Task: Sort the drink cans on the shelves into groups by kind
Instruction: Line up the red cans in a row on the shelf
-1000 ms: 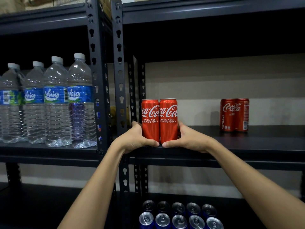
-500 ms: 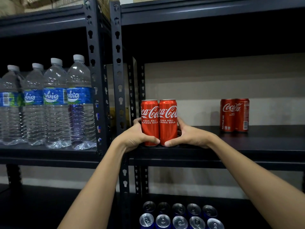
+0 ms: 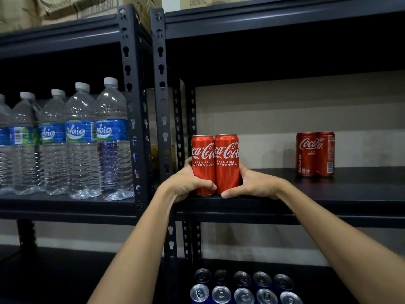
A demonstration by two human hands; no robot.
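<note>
Two red cans [image 3: 214, 164] stand touching at the middle shelf's [image 3: 306, 194] left front edge, left hand [image 3: 186, 183] and right hand [image 3: 254, 183] each wrapped around one. Another red pair [image 3: 315, 153] sits well apart, still to be joined. Blue cans [image 3: 241, 288] are grouped below.

open shelf [image 3: 274, 189] btwn can pairs, upright post [image 3: 161, 95] left

Dark metal shelving [image 3: 140, 110], pale banded wall [image 3: 285, 110] behind, cardboard boxes [image 3: 54, 9] on top, dim light
</note>
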